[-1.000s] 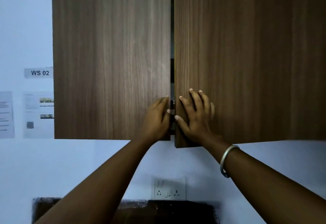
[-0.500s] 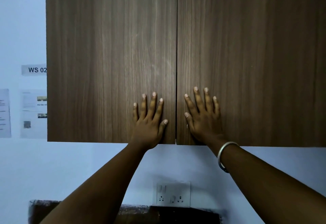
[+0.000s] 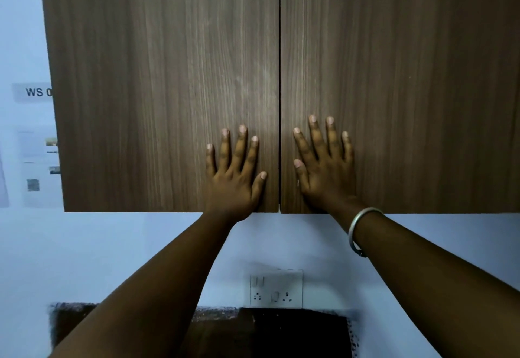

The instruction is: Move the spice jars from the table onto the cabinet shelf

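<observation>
A: Head view, count?
B: Two cabinet doors (image 3: 168,76), both closed. Left hand (image 3: 235,180) and right hand (image 3: 323,174) lie flat, one per door, fingers spread wide, holding nothing.
A: Spice jars?
B: None visible.

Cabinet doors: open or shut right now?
Shut. The left door and right door sit flush with only a thin seam between them; the left hand and right hand lie flat against them.
</observation>
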Action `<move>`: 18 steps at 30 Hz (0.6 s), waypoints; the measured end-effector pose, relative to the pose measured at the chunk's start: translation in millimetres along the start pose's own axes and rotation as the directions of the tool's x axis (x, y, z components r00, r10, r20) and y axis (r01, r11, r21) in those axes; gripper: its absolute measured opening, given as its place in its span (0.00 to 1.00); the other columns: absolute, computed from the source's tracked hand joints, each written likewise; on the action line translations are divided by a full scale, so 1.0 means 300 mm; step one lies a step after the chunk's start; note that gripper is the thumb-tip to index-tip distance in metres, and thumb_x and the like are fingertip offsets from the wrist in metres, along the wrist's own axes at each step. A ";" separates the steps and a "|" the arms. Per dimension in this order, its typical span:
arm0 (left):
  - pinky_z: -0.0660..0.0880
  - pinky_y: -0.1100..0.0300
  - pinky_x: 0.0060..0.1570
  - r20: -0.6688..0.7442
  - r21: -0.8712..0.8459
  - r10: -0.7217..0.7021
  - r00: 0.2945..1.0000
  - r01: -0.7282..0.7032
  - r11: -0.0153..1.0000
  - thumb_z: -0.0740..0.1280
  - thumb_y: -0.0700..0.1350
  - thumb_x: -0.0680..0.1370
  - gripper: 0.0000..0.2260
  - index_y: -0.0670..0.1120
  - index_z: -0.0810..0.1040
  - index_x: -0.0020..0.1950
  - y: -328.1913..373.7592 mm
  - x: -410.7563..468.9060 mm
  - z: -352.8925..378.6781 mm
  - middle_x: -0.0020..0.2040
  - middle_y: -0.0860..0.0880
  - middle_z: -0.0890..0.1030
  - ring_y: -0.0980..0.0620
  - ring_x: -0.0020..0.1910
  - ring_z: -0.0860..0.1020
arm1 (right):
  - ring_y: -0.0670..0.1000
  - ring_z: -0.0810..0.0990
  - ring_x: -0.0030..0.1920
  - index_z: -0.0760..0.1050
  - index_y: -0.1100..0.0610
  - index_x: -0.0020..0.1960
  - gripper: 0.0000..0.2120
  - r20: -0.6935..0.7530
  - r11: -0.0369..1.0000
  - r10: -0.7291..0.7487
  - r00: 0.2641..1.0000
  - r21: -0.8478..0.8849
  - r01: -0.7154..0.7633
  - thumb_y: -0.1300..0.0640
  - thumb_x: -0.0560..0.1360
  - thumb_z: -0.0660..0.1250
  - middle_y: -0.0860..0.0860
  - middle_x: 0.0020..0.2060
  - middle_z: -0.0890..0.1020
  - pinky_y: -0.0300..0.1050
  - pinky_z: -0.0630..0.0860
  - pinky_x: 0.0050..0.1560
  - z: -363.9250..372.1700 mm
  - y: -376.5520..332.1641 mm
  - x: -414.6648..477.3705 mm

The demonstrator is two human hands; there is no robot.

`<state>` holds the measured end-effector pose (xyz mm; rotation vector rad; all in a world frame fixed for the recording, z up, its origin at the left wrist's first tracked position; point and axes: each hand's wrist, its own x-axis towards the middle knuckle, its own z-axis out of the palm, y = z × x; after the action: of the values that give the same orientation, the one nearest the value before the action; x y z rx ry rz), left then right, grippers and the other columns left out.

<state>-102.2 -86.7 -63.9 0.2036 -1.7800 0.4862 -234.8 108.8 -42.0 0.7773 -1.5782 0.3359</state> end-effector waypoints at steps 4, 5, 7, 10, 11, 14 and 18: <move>0.49 0.35 0.79 0.156 -0.033 -0.018 0.988 0.023 0.999 0.51 0.61 0.84 0.31 0.50 0.52 0.85 0.003 0.004 -0.100 0.86 0.45 0.50 0.39 0.84 0.47 | 0.60 0.49 0.83 0.52 0.48 0.84 0.31 0.075 0.996 0.058 0.995 0.056 -0.062 0.45 0.83 0.54 0.53 0.84 0.52 0.65 0.49 0.79 -0.055 -0.039 -0.001; 0.50 0.36 0.79 0.209 -0.044 -0.020 0.978 0.030 0.999 0.50 0.61 0.83 0.31 0.50 0.53 0.85 0.001 0.015 -0.129 0.86 0.46 0.50 0.39 0.84 0.47 | 0.61 0.49 0.83 0.52 0.48 0.84 0.31 0.103 0.995 0.071 0.992 0.063 -0.077 0.45 0.82 0.54 0.53 0.84 0.52 0.66 0.50 0.79 -0.073 -0.050 0.000; 0.53 0.38 0.78 0.303 -0.067 -0.032 0.953 0.055 0.996 0.49 0.62 0.83 0.31 0.51 0.55 0.84 0.004 0.046 -0.203 0.85 0.46 0.52 0.40 0.84 0.50 | 0.61 0.49 0.83 0.53 0.49 0.84 0.31 0.175 0.989 0.107 0.979 0.079 -0.122 0.45 0.82 0.55 0.54 0.84 0.52 0.67 0.50 0.79 -0.122 -0.076 0.004; 0.59 0.41 0.75 0.316 -0.069 -0.013 0.949 0.037 0.997 0.51 0.60 0.83 0.30 0.47 0.64 0.81 0.029 0.093 -0.303 0.81 0.43 0.65 0.39 0.79 0.64 | 0.61 0.48 0.83 0.53 0.49 0.83 0.30 0.277 0.978 0.169 0.946 0.070 -0.196 0.45 0.83 0.53 0.54 0.84 0.51 0.68 0.47 0.79 -0.190 -0.118 0.025; 0.60 0.42 0.75 0.282 -0.068 -0.003 0.960 0.023 0.997 0.52 0.59 0.83 0.28 0.46 0.66 0.80 0.041 0.099 -0.331 0.79 0.43 0.69 0.40 0.78 0.66 | 0.60 0.48 0.83 0.53 0.49 0.83 0.30 0.290 0.975 0.185 0.939 0.066 -0.213 0.44 0.83 0.52 0.54 0.84 0.51 0.69 0.45 0.79 -0.216 -0.130 0.033; 0.56 0.40 0.79 0.174 -0.060 0.023 0.985 -0.012 0.998 0.55 0.55 0.84 0.27 0.44 0.64 0.81 0.074 0.093 -0.376 0.81 0.41 0.66 0.39 0.81 0.60 | 0.60 0.48 0.83 0.53 0.50 0.84 0.31 0.240 0.974 0.182 0.954 0.087 -0.207 0.42 0.83 0.50 0.54 0.84 0.52 0.69 0.44 0.79 -0.286 -0.152 0.039; 0.51 0.38 0.80 0.104 -0.042 0.019 0.994 -0.015 0.999 0.55 0.55 0.84 0.28 0.45 0.60 0.83 0.112 0.082 -0.421 0.84 0.43 0.58 0.39 0.84 0.52 | 0.60 0.46 0.83 0.49 0.50 0.84 0.35 0.184 0.985 0.138 0.973 0.081 -0.154 0.36 0.81 0.48 0.55 0.84 0.49 0.69 0.44 0.79 -0.357 -0.158 0.025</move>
<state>-10.2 0.2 -23.1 0.1881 -1.8933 0.4581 -122.6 139.1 -26.7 0.7831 -1.8034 0.4623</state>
